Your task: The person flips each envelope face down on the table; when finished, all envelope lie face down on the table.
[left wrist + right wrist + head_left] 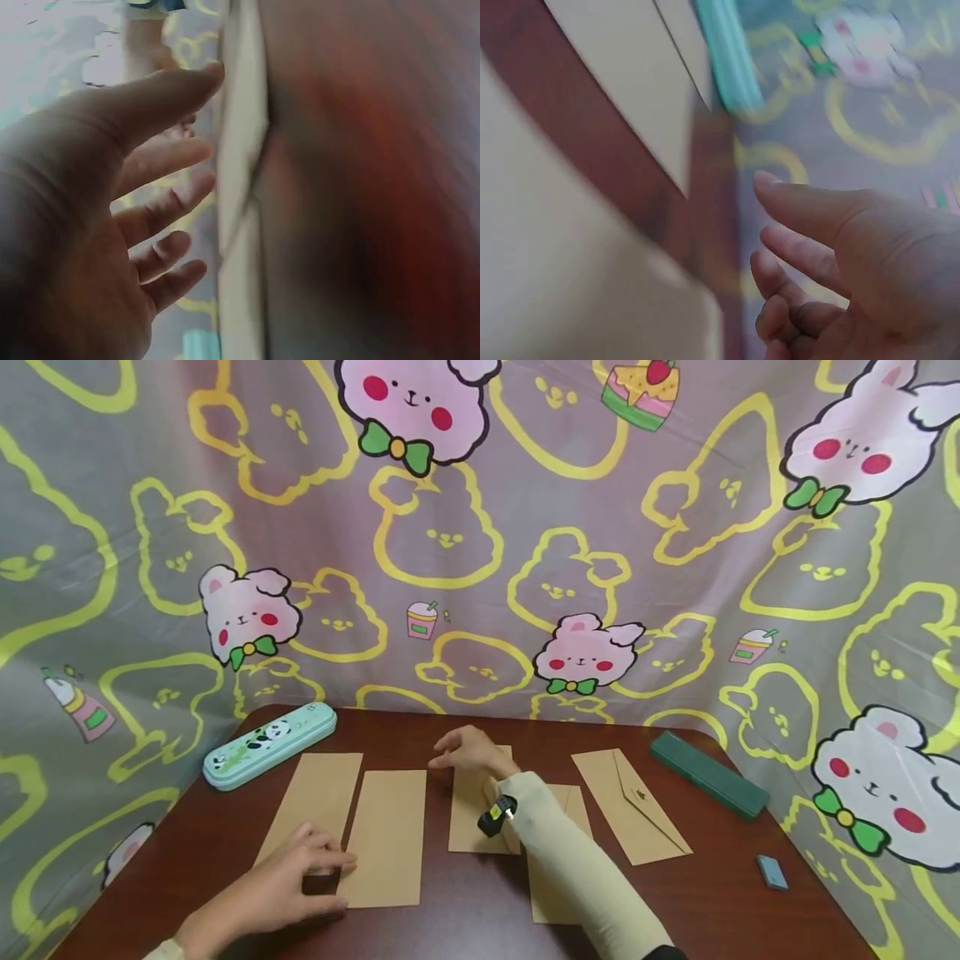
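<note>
My left hand (288, 872) hovers low at the front left with its fingers loosely bent and nothing between them. Its fingertips overlap the lower left edge of a plain brown envelope (390, 831) in the head view. Another brown envelope (318, 789) lies to that one's left, partly behind the hand. My right hand (471, 752) is over the far end of a third envelope (468, 818), fingers relaxed and apart, pointing left. The right forearm covers part of an envelope (555, 893) nearer the front. In the right wrist view the thumb and fingers (802, 262) hold nothing.
A mint pencil case (272, 746) with pandas sits at the back left. On the right, an envelope (633, 806) lies flap up, beside a dark green case (708, 774) and a small blue block (772, 872). A patterned curtain (465, 610) hangs around the table.
</note>
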Action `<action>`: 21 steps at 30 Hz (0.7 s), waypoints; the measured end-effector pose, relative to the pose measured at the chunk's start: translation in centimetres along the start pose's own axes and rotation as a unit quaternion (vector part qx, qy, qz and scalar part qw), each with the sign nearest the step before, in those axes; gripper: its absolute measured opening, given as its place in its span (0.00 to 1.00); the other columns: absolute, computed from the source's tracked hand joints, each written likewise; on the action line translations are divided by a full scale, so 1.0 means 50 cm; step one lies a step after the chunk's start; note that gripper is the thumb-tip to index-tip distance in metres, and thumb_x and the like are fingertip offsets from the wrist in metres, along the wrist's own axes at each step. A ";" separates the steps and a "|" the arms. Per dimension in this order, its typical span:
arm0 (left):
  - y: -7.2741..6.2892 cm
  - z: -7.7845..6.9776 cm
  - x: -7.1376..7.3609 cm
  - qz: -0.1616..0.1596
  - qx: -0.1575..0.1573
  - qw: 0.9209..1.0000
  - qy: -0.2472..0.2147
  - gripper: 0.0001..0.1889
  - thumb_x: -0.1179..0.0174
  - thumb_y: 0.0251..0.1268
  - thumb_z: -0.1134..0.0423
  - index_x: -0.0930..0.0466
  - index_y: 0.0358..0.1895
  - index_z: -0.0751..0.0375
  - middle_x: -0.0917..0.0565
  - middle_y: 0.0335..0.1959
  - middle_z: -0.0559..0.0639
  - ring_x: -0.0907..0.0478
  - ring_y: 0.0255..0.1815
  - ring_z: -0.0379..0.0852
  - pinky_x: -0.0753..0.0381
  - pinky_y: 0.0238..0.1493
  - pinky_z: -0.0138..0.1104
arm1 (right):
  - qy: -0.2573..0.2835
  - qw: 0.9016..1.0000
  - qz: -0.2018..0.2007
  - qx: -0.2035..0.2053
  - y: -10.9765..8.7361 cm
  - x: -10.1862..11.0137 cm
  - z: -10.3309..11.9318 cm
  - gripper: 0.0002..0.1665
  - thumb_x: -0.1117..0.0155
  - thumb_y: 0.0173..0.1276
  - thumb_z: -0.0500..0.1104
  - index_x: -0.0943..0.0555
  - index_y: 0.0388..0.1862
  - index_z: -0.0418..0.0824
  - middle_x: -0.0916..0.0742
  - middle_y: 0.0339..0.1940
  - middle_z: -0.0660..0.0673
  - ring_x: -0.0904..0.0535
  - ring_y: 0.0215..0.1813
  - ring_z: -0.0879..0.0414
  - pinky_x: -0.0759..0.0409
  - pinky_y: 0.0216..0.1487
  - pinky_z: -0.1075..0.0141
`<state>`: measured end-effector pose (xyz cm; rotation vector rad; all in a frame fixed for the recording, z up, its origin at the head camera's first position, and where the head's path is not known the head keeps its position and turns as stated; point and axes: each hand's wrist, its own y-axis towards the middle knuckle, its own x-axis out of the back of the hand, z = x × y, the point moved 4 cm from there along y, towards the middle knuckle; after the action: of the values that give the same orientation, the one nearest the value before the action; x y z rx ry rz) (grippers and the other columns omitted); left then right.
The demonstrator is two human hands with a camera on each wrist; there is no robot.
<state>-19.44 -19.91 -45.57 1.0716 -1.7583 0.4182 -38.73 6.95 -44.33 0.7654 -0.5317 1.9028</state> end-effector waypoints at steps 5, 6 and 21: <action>0.055 -0.069 0.003 -0.043 -0.023 0.998 0.033 0.29 0.27 0.60 0.43 0.18 0.64 0.43 0.19 0.54 0.37 0.26 0.56 0.40 0.20 0.51 0.41 | -0.015 0.997 -0.038 -0.070 -0.035 0.128 -0.085 0.22 0.24 0.65 0.45 0.14 0.55 0.34 0.11 0.55 0.39 0.17 0.58 0.45 0.19 0.60 0.51; 0.071 -0.084 -0.002 -0.045 -0.028 0.998 0.039 0.30 0.27 0.60 0.43 0.20 0.66 0.43 0.19 0.55 0.38 0.24 0.57 0.43 0.20 0.52 0.44 | -0.023 0.996 -0.039 -0.082 -0.039 0.141 -0.100 0.23 0.24 0.65 0.45 0.14 0.55 0.34 0.12 0.56 0.38 0.17 0.59 0.44 0.20 0.61 0.50; 0.289 -0.166 -0.145 0.161 0.035 0.977 0.133 0.43 0.29 0.59 0.40 0.27 0.72 0.61 0.32 0.78 0.63 0.37 0.80 0.63 0.35 0.76 0.55 | -0.105 0.986 -0.039 -0.124 -0.028 0.129 -0.171 0.13 0.25 0.66 0.49 0.10 0.35 0.39 0.09 0.42 0.46 0.18 0.42 0.54 0.19 0.45 0.60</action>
<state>-25.64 -2.84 -45.48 0.7378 -1.6859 0.7916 -41.91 17.20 -45.76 0.8148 -0.8407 1.6545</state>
